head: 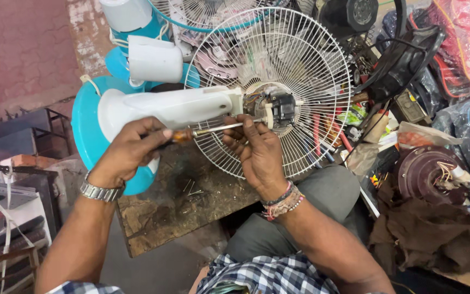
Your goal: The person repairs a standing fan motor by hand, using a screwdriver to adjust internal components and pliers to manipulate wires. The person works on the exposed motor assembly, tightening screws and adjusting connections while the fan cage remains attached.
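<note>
A table fan lies on its side across a worn wooden board [180, 201]. It has a white neck [169, 106], a teal round base [85, 128], a white wire grille [295, 60] and an exposed motor [278, 106]. My left hand [131, 149] grips the amber handle of a screwdriver [202, 131], whose metal shaft points right toward the motor. My right hand [254, 147] steadies the shaft with thumb and fingers just below the motor. A metal watch sits on my left wrist, bead bracelets on my right.
Another teal and white fan [148, 54] stands behind. To the right lie scattered tools, a brown motor rotor with wires [431, 171], brown cloth [425, 228], black fan parts [403, 60] and plastic bags. A metal stand [6, 179] is at the left.
</note>
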